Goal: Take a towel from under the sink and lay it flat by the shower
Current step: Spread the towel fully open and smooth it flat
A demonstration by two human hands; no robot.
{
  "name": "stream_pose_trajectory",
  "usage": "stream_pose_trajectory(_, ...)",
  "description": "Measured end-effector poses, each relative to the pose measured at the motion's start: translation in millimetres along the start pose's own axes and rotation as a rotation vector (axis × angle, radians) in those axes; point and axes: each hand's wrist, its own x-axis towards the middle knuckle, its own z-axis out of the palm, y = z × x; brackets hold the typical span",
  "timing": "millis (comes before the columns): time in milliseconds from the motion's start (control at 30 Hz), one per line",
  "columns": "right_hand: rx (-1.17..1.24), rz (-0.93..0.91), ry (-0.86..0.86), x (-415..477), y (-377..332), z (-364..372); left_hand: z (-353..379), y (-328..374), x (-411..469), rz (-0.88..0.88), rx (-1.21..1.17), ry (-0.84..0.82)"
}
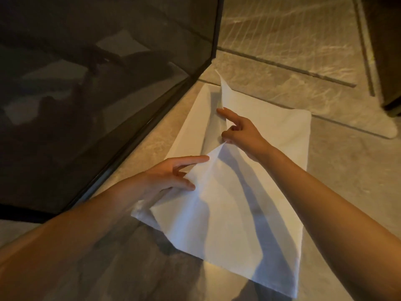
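Head view: our left hand (173, 174) and right hand (240, 131) each pinch the white towel's (230, 224) raised fold, spreading it flat beside the shower glass (97, 83).

I see the towel (234, 213) on the floor (325, 181), its left edge running along the base of the shower glass (86, 94), which stands to the left. Left hand (171, 177) sits at the towel's left edge, near end; right hand (243, 135) is farther out, over the towel's middle, lifting a fold off the floor. Far end of the towel lies flat. A mat corner (388, 131) lies right of it, apart.
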Motion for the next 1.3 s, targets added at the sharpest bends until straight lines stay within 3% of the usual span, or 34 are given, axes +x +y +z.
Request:
stream_pose_trajectory(267,-0.066,-0.010,0.067,-60,26,-91,74,25,51,-0.025,0.232,-0.141)
stream_pose_trajectory(533,-0.075,0.026,0.216,-141,47,-204,175,61,111,0.042,0.153,-0.395)
stream_pose_trajectory(800,-0.170,0.196,0.306,-218,81,-291,282,76,171,0.022,0.119,-0.610)
stream_pose_trajectory(1300,-0.201,0.378,0.441,-264,115,-370,374,91,226,0.004,0.237,-0.649)
